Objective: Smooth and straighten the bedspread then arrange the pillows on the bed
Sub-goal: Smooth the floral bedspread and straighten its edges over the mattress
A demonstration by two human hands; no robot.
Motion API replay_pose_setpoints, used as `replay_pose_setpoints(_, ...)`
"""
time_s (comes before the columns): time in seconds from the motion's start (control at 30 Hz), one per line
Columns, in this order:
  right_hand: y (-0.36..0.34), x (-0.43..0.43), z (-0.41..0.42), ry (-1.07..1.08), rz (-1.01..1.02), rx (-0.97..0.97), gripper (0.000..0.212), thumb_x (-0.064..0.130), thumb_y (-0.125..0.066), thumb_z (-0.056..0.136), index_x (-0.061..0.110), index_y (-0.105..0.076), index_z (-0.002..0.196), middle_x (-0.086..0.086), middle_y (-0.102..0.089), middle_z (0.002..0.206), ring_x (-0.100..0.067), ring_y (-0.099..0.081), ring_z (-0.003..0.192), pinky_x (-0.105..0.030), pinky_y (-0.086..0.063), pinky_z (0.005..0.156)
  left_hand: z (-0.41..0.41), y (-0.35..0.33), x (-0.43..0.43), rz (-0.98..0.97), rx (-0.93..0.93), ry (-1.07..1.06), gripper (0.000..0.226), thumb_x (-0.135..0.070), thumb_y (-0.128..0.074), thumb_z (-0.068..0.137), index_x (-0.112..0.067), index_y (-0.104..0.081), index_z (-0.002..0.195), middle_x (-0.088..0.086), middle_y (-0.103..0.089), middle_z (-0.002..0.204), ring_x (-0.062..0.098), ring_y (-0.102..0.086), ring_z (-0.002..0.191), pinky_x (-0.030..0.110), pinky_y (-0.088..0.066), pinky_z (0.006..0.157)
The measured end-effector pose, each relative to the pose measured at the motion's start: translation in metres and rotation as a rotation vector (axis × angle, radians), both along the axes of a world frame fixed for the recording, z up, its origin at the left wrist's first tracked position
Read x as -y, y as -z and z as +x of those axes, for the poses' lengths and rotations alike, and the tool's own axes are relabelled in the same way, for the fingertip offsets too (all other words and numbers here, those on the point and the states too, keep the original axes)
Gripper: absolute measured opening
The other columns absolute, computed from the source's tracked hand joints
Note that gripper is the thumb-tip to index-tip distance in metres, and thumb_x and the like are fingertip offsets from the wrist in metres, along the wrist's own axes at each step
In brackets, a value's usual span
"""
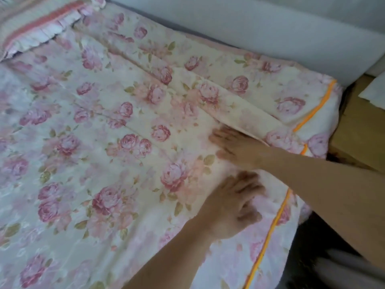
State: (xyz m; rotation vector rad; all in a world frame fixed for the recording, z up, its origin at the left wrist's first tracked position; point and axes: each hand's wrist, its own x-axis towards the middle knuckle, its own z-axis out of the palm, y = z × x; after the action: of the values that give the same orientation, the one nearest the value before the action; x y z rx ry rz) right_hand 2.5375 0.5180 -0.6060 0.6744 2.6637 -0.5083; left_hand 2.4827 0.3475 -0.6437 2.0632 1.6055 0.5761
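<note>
A cream bedspread (116, 142) printed with pink roses covers the bed, edged with an orange trim at the right. A long fold runs diagonally from the upper middle down to the right. My right hand (233, 147) lies flat on the cloth just below that fold, fingers spread, blurred by motion. My left hand (233, 203) rests palm down on the bedspread nearer to me, fingers apart and also blurred. A pillow (39, 28) with a pink band and a white ruffle lies at the top left corner.
A pale wall or padded board (250, 24) runs along the far side of the bed. A wooden surface (360, 126) with a white sheet on it stands at the right, past the bed's corner. Dark floor shows at the lower right.
</note>
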Motion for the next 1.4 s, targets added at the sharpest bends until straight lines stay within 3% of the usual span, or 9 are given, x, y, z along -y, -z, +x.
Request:
replay_pose_setpoints(0.23,0.017,-0.035,0.005,0.127,0.166,-0.011,0.081,0.062,-0.002,0.081,0.026,-0.009,0.153,0.009,-0.005,0.161,-0.010,-0.005,0.147,-0.034,-0.007,0.118,-0.075,-0.004,-0.031,-0.177,-0.154,-0.379,0.073,-0.065,-0.022,0.088,-0.027,-0.024,0.151,-0.007,-0.006,0.161,0.006,0.008,0.146,0.030,-0.001,0.120)
replay_pose_setpoints(0.4,-0.002,-0.077,0.002,0.197,0.006,-0.374,0.032,0.028,-0.043,0.095,0.018,-0.067,0.113,-0.001,-0.065,0.117,-0.023,-0.056,0.113,-0.036,-0.042,0.099,-0.070,-0.024,-0.084,-0.200,-0.161,-0.374,0.058,-0.050,-0.040,0.092,-0.028,-0.035,0.146,-0.008,-0.026,0.156,0.021,-0.025,0.140,0.035,-0.030,0.113)
replay_pose_setpoints(0.6,-0.043,-0.163,0.053,0.526,0.353,-0.492,0.018,0.009,-0.049,0.086,0.010,-0.064,0.094,-0.014,-0.059,0.098,-0.037,-0.055,0.093,-0.045,-0.048,0.077,-0.031,-0.037,-0.169,-0.247,-0.088,-0.357,0.048,-0.043,-0.051,0.091,-0.026,-0.043,0.136,-0.006,-0.037,0.140,0.019,-0.035,0.126,0.032,-0.034,0.102)
replay_pose_setpoints(0.7,-0.047,-0.197,0.086,0.656,0.385,-0.406,0.006,0.015,-0.054,0.091,0.012,-0.057,0.095,-0.012,-0.056,0.098,-0.033,-0.052,0.095,-0.044,-0.045,0.079,-0.019,-0.044,-0.200,-0.192,-0.024,-0.408,0.032,-0.042,-0.052,0.090,-0.019,-0.050,0.112,-0.002,-0.045,0.118,0.019,-0.042,0.109,0.033,-0.040,0.092)
replay_pose_setpoints(0.8,-0.049,-0.207,0.102,0.727,-0.102,-0.346,0.027,0.040,-0.062,0.087,0.023,-0.055,0.107,0.005,-0.059,0.099,-0.014,-0.057,0.090,-0.037,-0.048,0.078,-0.010,-0.050,-0.223,-0.184,0.012,-0.421,0.030,-0.042,-0.056,0.089,-0.019,-0.047,0.105,-0.003,-0.044,0.108,0.016,-0.044,0.100,0.035,-0.043,0.084)
replay_pose_setpoints(0.93,-0.061,-0.217,0.103,0.450,-0.266,-0.218,0.038,0.054,-0.066,0.079,0.035,-0.056,0.109,0.021,-0.057,0.101,0.001,-0.055,0.088,-0.017,-0.044,0.076,-0.001,-0.061,-0.248,-0.199,0.030,-0.377,0.036,-0.041,-0.058,0.088,-0.021,-0.046,0.115,-0.004,-0.044,0.112,0.015,-0.050,0.100,0.030,-0.044,0.076)
replay_pose_setpoints(1.13,-0.090,-0.234,0.084,0.321,-0.433,0.450,0.051,0.054,-0.083,0.062,0.027,-0.058,0.097,0.004,-0.066,0.095,-0.017,-0.067,0.083,-0.034,-0.057,0.071,0.006,-0.067,-0.267,-0.295,-0.054,-0.365,0.039,-0.036,-0.060,0.088,-0.020,-0.044,0.119,0.001,-0.047,0.116,0.021,-0.054,0.101,0.029,-0.035,0.069)
replay_pose_setpoints(1.27,-0.110,-0.240,0.076,0.112,-0.033,0.641,0.042,0.042,-0.063,0.086,0.013,-0.053,0.115,-0.001,-0.061,0.104,-0.015,-0.051,0.083,-0.024,-0.040,0.064,0.009,-0.071,-0.271,-0.316,-0.014,-0.368,0.036,-0.036,-0.055,0.091,-0.021,-0.044,0.122,0.001,-0.047,0.118,0.022,-0.055,0.101,0.034,-0.045,0.076)
replay_pose_setpoints(1.4,-0.103,-0.249,0.088,0.197,0.204,0.622,0.017,0.029,-0.047,0.095,0.023,-0.050,0.080,-0.004,-0.060,0.117,-0.019,-0.057,0.095,-0.023,-0.043,0.065,0.022,-0.072,-0.273,-0.371,0.030,-0.290,0.032,-0.035,-0.054,0.090,-0.026,-0.048,0.120,-0.002,-0.053,0.112,0.022,-0.057,0.100,0.036,-0.049,0.082)
